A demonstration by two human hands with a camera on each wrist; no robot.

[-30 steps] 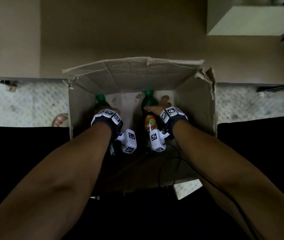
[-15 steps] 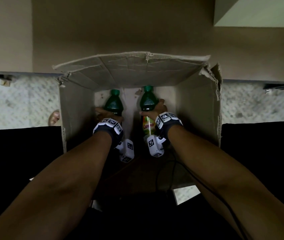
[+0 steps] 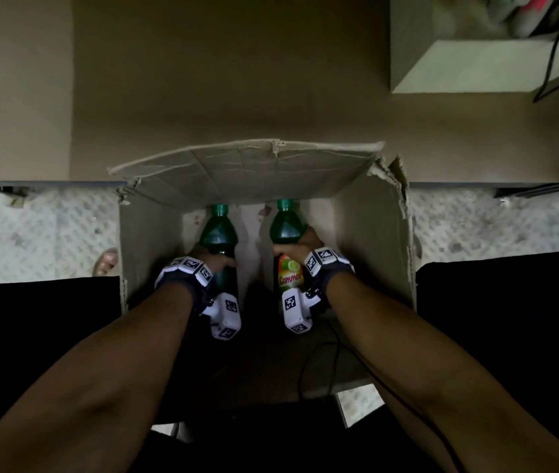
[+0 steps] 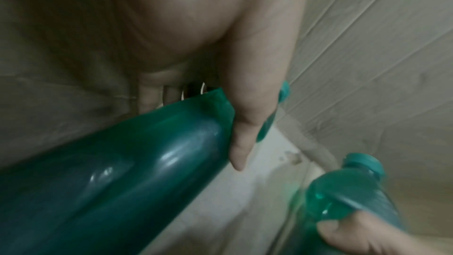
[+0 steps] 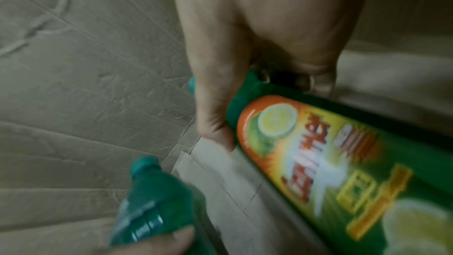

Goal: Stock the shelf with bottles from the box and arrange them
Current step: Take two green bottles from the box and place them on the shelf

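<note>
Both my hands are inside an open cardboard box (image 3: 373, 240) on the floor. My left hand (image 3: 211, 259) grips a green bottle (image 3: 218, 233) just below its shoulder; its thumb (image 4: 247, 123) lies across the green plastic. My right hand (image 3: 297, 245) grips a second green bottle (image 3: 285, 227) with an orange and yellow lime label (image 3: 290, 276), thumb (image 5: 215, 115) beside the label (image 5: 318, 152). Both bottles have green caps and point away from me. Each wrist view shows the other bottle (image 4: 348, 193) (image 5: 152, 201) held alongside.
The box's far flap (image 3: 247, 169) stands up against a brown cupboard front (image 3: 230, 80). A pale block (image 3: 496, 66) with black cables sits at the upper right. Speckled floor (image 3: 42, 227) lies either side of the box. A bare toe (image 3: 107, 261) shows at the box's left.
Both bottles have risen from the box floor and now stand higher and clearer in my hands. My right hand has wrapped round its bottle's shoulder.
</note>
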